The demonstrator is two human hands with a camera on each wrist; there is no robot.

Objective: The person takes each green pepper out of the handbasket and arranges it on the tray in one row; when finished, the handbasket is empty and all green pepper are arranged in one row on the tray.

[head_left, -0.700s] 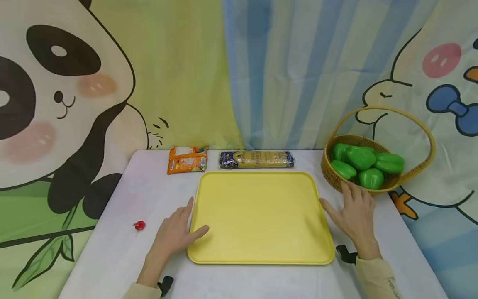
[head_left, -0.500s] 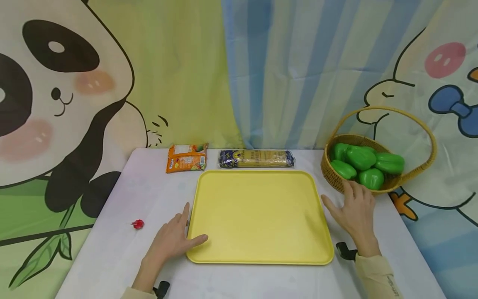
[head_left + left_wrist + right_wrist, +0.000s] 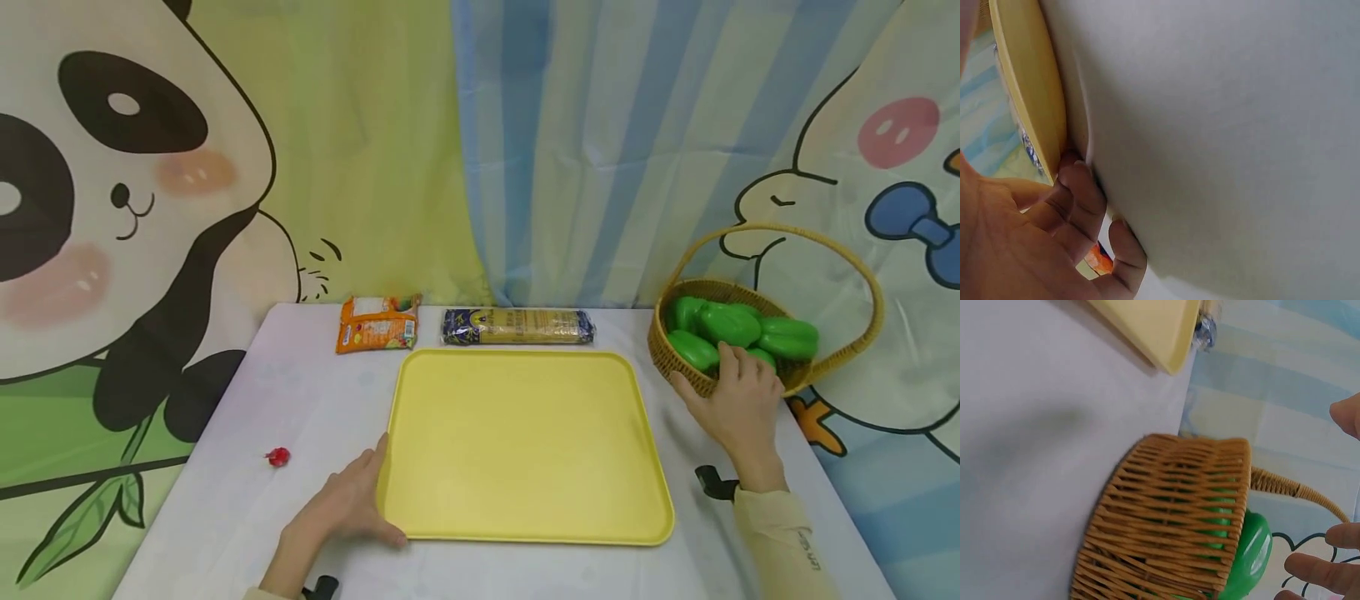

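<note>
A yellow rectangular tray (image 3: pixel 525 450) lies on the table. My left hand (image 3: pixel 337 508) is at its front left corner, fingers along the left edge and thumb at the front edge. In the left wrist view, fingertips (image 3: pixel 1075 165) touch the tray's rim (image 3: pixel 1035 81). At the right back stands a wicker basket (image 3: pixel 663 354) with several green bell peppers (image 3: pixel 727 325). My right hand (image 3: pixel 742 408) hovers over the basket's front rim, fingers reaching toward the peppers. The right wrist view shows its fingers (image 3: pixel 1319 572) spread and apart from the green pepper (image 3: pixel 1250 556).
An orange snack packet (image 3: pixel 377 323) and a long yellow-and-blue packet (image 3: pixel 517 326) lie behind the tray. A small red item (image 3: pixel 278 457) sits on the left of the white table (image 3: pixel 322 400). The basket's tall handle (image 3: pixel 810 236) arches up before a cartoon curtain (image 3: pixel 570 150).
My left hand has come nearer along the tray's left edge, its thumb shifting from over the tray to the front corner. My right hand has moved right, farther over the basket's rim.
</note>
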